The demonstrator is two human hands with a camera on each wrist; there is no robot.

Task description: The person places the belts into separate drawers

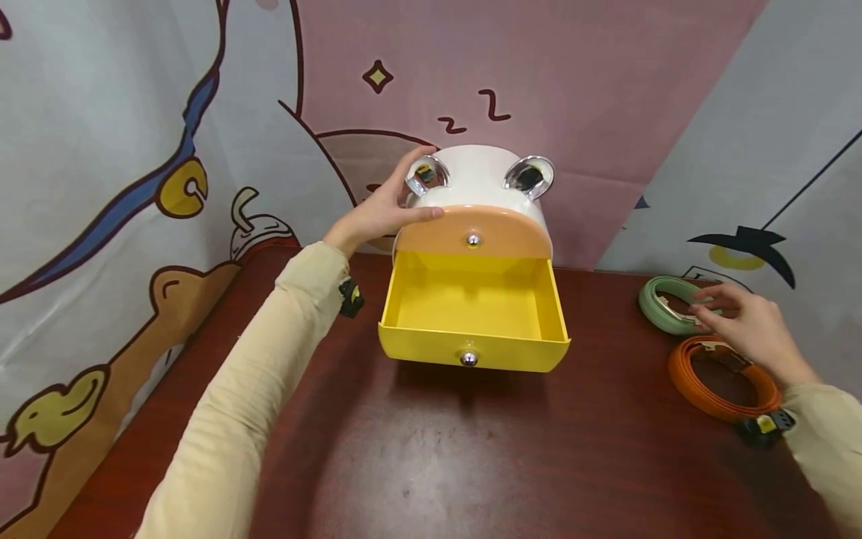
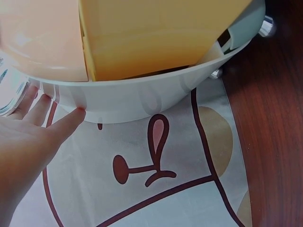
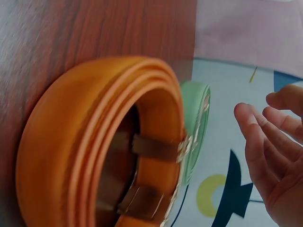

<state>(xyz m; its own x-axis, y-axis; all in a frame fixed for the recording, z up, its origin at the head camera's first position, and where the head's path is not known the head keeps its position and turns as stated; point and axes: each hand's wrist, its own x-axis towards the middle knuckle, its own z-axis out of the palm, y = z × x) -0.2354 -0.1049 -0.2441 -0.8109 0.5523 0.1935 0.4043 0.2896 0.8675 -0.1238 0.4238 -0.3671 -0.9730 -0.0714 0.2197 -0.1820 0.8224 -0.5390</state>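
A small desktop drawer box (image 1: 471, 168) with a white shell and two silvery ears stands at the back of the table. Its lower yellow drawer (image 1: 474, 352) is pulled out and holds nothing; the upper peach drawer (image 1: 438, 233) is closed. My left hand (image 1: 384, 211) rests on the box's left side by the ear, thumb laid across the front, and in the left wrist view its straight fingers (image 2: 71, 124) touch the white shell. At the right, my right hand (image 1: 754, 326) hovers beside a coiled green belt (image 1: 653, 305) and over a coiled orange belt (image 1: 697, 393), fingers loosely bent and holding nothing.
The dark red-brown table (image 1: 431, 464) carries the box and both belts. A cartoon-printed cloth (image 1: 592, 90) hangs close behind the box and along the left side. Metal buckles show on the belts.
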